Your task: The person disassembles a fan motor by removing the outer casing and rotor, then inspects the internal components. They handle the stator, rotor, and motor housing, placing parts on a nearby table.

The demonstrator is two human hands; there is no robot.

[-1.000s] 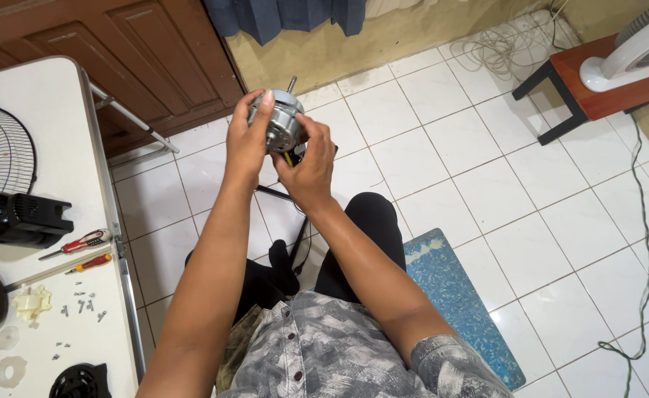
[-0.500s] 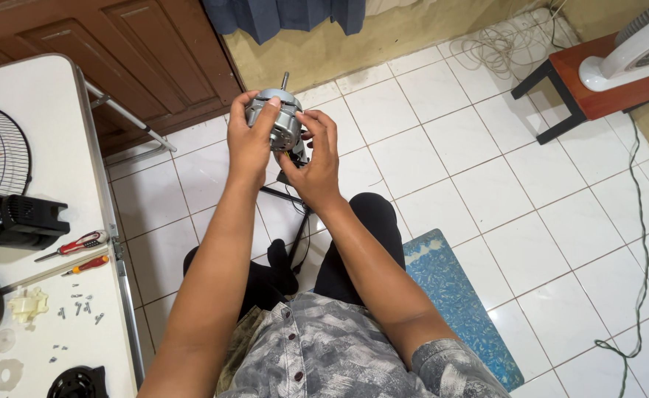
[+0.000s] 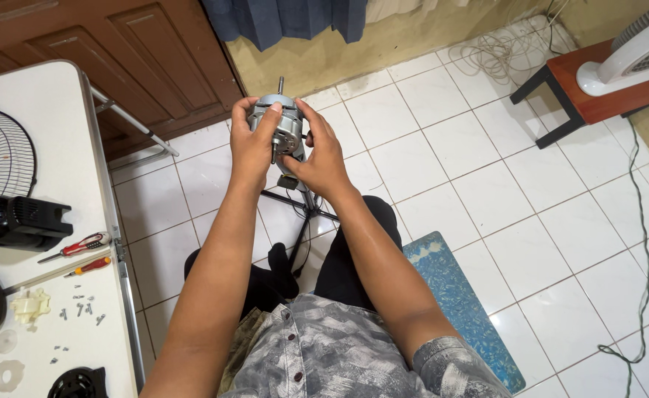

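— Over the tiled floor [image 3: 487, 184], out in front of the chest: a fan motor [image 3: 280, 121], shaft pointing away, held in the air.

— How far along?

— Well into a teardown, I'd judge. Left of the grip, the bench [image 3: 51, 147] carries a wire guard [image 3: 0, 158], a black housing [image 3: 15, 221], two screwdrivers [image 3: 77, 247] and loose screws [image 3: 81, 309].

— And the grip?

— Left hand [image 3: 254, 151] closed around the motor's left side, forefinger across its face. Right hand [image 3: 321, 158] clamped on its right flank, cable trailing below.
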